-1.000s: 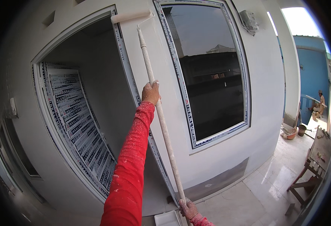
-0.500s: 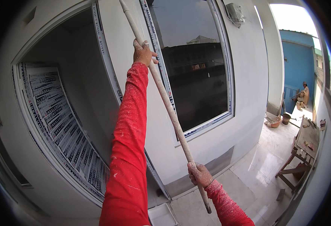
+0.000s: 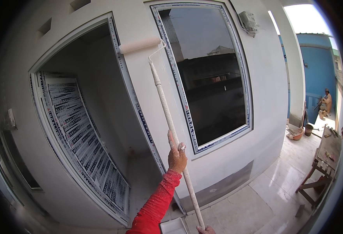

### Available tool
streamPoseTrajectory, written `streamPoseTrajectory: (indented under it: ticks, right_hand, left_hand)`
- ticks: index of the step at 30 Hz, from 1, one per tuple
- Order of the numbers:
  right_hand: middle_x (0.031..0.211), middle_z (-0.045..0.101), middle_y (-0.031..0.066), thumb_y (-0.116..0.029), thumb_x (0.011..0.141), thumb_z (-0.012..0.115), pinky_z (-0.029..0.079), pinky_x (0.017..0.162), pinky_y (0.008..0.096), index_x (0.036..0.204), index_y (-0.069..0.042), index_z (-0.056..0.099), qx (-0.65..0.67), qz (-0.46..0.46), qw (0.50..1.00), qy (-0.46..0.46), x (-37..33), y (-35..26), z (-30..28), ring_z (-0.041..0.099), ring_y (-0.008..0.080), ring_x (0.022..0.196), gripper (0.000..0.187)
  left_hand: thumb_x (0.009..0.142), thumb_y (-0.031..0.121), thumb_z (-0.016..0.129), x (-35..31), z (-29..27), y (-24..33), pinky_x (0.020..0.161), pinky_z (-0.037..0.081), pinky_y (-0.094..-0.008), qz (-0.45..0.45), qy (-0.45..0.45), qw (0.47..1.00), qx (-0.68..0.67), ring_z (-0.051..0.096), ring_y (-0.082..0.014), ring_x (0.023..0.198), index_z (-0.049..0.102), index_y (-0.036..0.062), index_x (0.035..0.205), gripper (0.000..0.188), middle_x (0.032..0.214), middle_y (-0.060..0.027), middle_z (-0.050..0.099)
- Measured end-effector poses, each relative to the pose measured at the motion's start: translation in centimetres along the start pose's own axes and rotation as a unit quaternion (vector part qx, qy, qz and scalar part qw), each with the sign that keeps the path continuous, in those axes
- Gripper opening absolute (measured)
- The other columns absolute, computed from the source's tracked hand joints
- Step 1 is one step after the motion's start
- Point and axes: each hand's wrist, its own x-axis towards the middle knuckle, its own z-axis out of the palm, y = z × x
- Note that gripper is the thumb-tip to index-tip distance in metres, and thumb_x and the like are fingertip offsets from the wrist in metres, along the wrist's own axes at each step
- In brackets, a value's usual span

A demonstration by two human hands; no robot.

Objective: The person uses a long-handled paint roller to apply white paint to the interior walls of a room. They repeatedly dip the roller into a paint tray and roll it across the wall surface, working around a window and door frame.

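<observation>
A paint roller point(image 3: 142, 45) with a pale pink sleeve lies against the white wall, across the strip between the doorway and the window. Its wire frame joins a long, paint-spattered extension pole point(image 3: 165, 102) that slants down toward me. Around the pole's middle, my left hand point(image 3: 177, 156) is closed, its index finger stretched along the shaft. My right hand point(image 3: 205, 230) grips the pole's lower end at the bottom edge of the picture, mostly cut off. White flecks cover my left hand and red sleeve.
A dark window point(image 3: 214, 89) in a taped frame is right of the roller; a doorway with a tape-wrapped door point(image 3: 87, 140) is left. A white paint tray point(image 3: 174, 226) lies on the floor. Far right are a wooden workbench point(image 3: 325, 150), a bucket point(image 3: 308, 130) and a seated person point(image 3: 326, 102).
The pole has come down, bringing the roller head into view. Both hands have moved lower in the picture, the right one nearly out of it. The view has shifted somewhat.
</observation>
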Motion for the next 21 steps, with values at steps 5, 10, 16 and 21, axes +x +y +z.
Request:
streamPoseTrajectory:
  ticks: [5, 10, 16, 21]
  right_hand:
    - [0.054, 0.053, 0.0027, -0.052, 0.087, 0.06, 0.042, 0.045, 0.0315, 0.07, -0.005, 0.057, 0.092, -0.077, 0.99, -0.08, 2.0, -13.4, -2.8, 0.051, 0.0137, 0.047, 0.05]
    - [0.057, 0.049, 0.0, -0.043, 0.093, 0.056, 0.041, 0.043, 0.0266, 0.084, -0.006, 0.051, 0.189, -0.192, 0.957, -0.108, 1.5, -28.2, -6.8, 0.048, 0.0103, 0.047, 0.038]
    - [0.062, 0.051, 0.0009, -0.042, 0.093, 0.054, 0.044, 0.045, 0.0274, 0.09, -0.004, 0.05, 0.114, -0.271, 0.956, -0.002, 0.1, -38.2, -11.3, 0.049, 0.0101, 0.05, 0.039]
    - [0.061, 0.053, 0.0075, -0.046, 0.09, 0.059, 0.044, 0.055, 0.0361, 0.084, 0.0, 0.056, 0.038, -0.246, 0.966, 0.072, 1.1, -32.9, -13.9, 0.053, 0.0166, 0.056, 0.047]
  left_hand:
    - [0.099, 0.011, 0.038, 10.0, -2.3, 3.2, 0.045, 0.052, -0.0274, -0.016, -0.015, 1.0, 0.018, 0.058, -0.0169, 0.054, -0.005, 0.0321, 0.15, 0.07, 0.085, -0.0094, 0.062]
    - [0.099, 0.017, 0.038, 22.3, -4.9, 10.4, 0.062, 0.052, -0.0323, 0.008, 0.003, 1.0, 0.028, 0.064, -0.0188, 0.066, -0.002, 0.0259, 0.151, 0.066, 0.096, -0.014, 0.064]
    - [0.099, 0.022, 0.037, 30.2, -5.5, 17.0, 0.082, 0.055, -0.0375, 0.003, 0.018, 1.0, 0.016, 0.069, -0.023, 0.082, -0.001, 0.0244, 0.151, 0.064, 0.1, -0.0159, 0.066]
    - [0.098, 0.02, 0.039, 26.9, -1.8, 14.4, 0.077, 0.057, -0.0363, 0.012, 0.015, 0.999, -0.038, 0.069, -0.0261, 0.075, -0.002, 0.0156, 0.15, 0.066, 0.116, -0.0234, 0.058]
